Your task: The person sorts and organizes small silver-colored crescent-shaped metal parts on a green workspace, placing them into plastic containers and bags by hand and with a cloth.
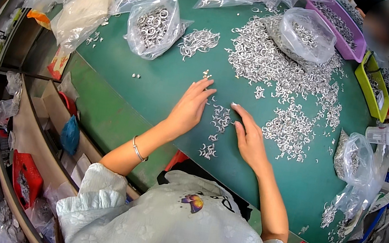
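Observation:
My left hand (190, 104) lies on the green table (152, 96) with its fingers stretched out. Just past its fingertips are a few tiny gold-coloured pieces (206, 74). Across a narrow gap, my right hand (250, 140) has thumb and forefinger apart and holds nothing I can see. Between the hands runs a small, loose strip of silver crescent-shaped metal pieces (220, 119), which the right fingers nearly touch. To the right spreads a large heap of similar crescents (262, 55), with a smaller patch (290, 130) nearer me.
An open plastic bag of silver rings (152, 27) stands at the far left beside a ring pile (198, 44). Another clear bag (307, 35) sits on the heap. Purple (342, 40) and lime-green baskets (373, 84) line the right edge. A bagged batch (353, 158) lies nearer right.

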Motion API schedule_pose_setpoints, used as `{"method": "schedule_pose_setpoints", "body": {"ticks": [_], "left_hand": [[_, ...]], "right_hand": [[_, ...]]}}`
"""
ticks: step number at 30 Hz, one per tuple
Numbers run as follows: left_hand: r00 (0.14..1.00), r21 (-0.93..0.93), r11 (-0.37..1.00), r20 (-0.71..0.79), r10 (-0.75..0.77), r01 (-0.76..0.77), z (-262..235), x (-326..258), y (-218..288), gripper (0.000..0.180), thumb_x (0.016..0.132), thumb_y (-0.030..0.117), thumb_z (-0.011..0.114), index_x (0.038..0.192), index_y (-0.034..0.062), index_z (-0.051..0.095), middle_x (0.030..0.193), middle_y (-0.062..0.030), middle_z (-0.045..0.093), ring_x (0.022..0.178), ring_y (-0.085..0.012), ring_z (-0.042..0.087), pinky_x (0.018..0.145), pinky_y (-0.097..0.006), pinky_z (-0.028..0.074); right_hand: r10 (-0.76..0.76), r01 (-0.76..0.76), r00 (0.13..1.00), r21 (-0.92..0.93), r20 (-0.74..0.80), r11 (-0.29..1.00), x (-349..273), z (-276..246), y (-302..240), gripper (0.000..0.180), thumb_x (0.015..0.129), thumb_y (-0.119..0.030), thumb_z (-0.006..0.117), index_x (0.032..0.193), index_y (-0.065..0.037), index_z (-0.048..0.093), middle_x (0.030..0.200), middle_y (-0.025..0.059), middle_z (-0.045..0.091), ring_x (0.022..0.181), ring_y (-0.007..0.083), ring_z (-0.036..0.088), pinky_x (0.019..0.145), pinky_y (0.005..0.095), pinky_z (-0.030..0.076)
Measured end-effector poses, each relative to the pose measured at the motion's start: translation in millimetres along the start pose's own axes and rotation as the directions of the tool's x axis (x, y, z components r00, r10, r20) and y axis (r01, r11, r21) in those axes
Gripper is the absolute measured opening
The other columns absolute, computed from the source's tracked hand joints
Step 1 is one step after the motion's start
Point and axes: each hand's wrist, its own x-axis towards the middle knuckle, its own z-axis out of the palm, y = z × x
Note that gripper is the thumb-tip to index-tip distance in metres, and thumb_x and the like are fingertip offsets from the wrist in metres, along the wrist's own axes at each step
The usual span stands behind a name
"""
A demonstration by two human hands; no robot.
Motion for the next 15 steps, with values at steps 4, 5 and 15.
{"method": "schedule_pose_setpoints", "body": {"ticks": [4,5,15], "left_hand": [[0.996,0.006,0.999,0.074,0.048,-0.049,-1.1,-14.0,2.9,0.039,0.084,-0.012,0.048,0.120,0.0001,0.056,0.136,-0.0188,0.047,0.131,-0.0370,0.042,0.110,-0.044,0.033],[0.993,-0.049,0.998,0.110,0.050,-0.045,-3.6,-18.8,10.8,0.040,0.084,-0.014,0.048,0.120,0.0001,0.056,0.135,-0.0188,0.048,0.130,-0.0372,0.042,0.109,-0.044,0.034],[0.999,0.162,0.987,0.042,0.000,-0.007,6.2,-23.3,9.2,0.050,0.083,-0.015,0.042,0.132,-0.0048,0.044,0.143,-0.0223,0.040,0.136,-0.0385,0.035,0.114,-0.048,0.026]], "right_hand": [[-0.077,0.082,0.995,-0.084,0.060,0.993,-7.2,15.5,4.0,0.034,0.093,-0.003,0.052,0.127,-0.003,0.054,0.130,0.0227,0.054,0.123,0.0378,0.050,0.105,0.0435,0.040],[-0.073,0.077,0.993,-0.042,0.092,0.996,-13.1,13.2,3.9,0.034,0.093,-0.003,0.052,0.127,-0.003,0.054,0.129,0.0225,0.055,0.122,0.0374,0.051,0.105,0.0432,0.040],[-0.170,0.182,0.977,-0.092,0.129,0.979,19.8,28.5,11.3,0.038,0.094,-0.008,0.051,0.132,-0.002,0.049,0.134,0.0219,0.051,0.129,0.0369,0.044,0.112,0.0438,0.031]]}}
